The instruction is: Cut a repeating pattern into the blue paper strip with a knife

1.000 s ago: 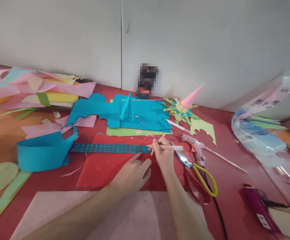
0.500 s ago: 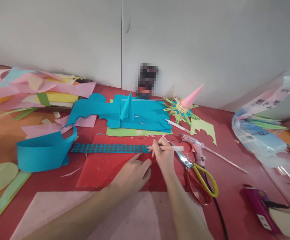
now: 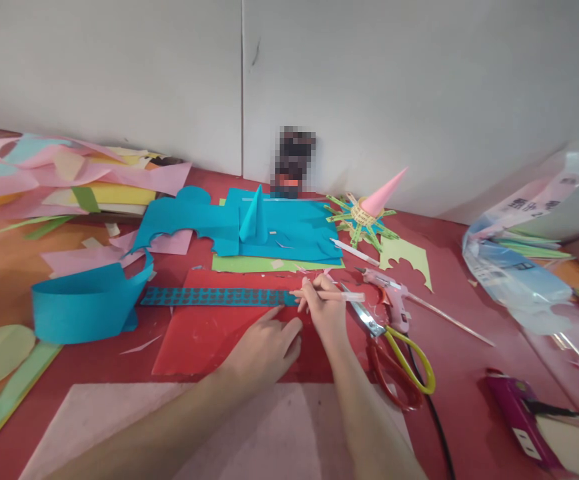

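A narrow blue paper strip [image 3: 214,297] lies across a red board, covered with rows of dark drawn marks up to near its right end. My right hand [image 3: 325,310] grips a pale pink pen [image 3: 339,296], its tip at the bare blue end of the strip. With its index finger stretched out, my left hand [image 3: 264,340] touches the strip's lower edge just left of the pen tip; its other fingers curl loosely and hold nothing. Scissors [image 3: 394,357] with red and yellow handles lie right of my right hand, beside a pink glue gun [image 3: 392,303].
A blue paper band [image 3: 79,303] stands at left near a heap of coloured paper [image 3: 94,173]. Behind the strip are blue sheets [image 3: 299,227] with a blue cone [image 3: 252,220]. A pink-coned paper piece [image 3: 379,193], plastic bag [image 3: 524,267] and purple power strip [image 3: 519,413] are at right.
The pen and my right hand have shifted very slightly to the left along the strip. My left hand keeps its place.
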Demonstrator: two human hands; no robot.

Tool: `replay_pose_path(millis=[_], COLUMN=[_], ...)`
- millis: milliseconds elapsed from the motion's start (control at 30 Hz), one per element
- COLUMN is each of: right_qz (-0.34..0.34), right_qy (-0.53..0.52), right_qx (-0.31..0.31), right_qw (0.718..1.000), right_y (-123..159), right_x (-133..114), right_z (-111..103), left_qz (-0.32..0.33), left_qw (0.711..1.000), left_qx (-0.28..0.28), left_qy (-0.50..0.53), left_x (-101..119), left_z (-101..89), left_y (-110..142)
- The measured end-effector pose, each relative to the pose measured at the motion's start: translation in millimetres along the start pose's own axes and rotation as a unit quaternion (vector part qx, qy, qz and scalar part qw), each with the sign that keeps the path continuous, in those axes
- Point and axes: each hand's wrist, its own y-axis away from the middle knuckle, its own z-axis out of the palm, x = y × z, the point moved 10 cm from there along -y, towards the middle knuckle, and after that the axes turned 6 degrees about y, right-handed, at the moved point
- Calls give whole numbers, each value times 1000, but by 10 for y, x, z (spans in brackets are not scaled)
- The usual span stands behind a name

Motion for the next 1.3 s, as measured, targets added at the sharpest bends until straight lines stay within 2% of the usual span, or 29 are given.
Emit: replay_pose_path(millis=[400, 600, 1100, 1300], right_qz=[1, -8, -3, -9], right_qy=[22, 9, 31, 17], right_qx=[12, -3, 20, 10], right_qw=[1000, 1000, 999, 1000], right_y=[1, -7, -7, -7], right_x=[12, -11, 10, -2], right_z=[-14, 11, -30, -14], left_qz=[0, -1, 2, 0], left_qw=[1000, 1000, 1000, 1000], left_qx=[-6, -2, 8, -6], left_qy=[-12, -12, 1, -18], left_x=[-6, 6, -6, 0], left_z=[4, -13, -5, -1], left_y=[0, -4, 13, 4])
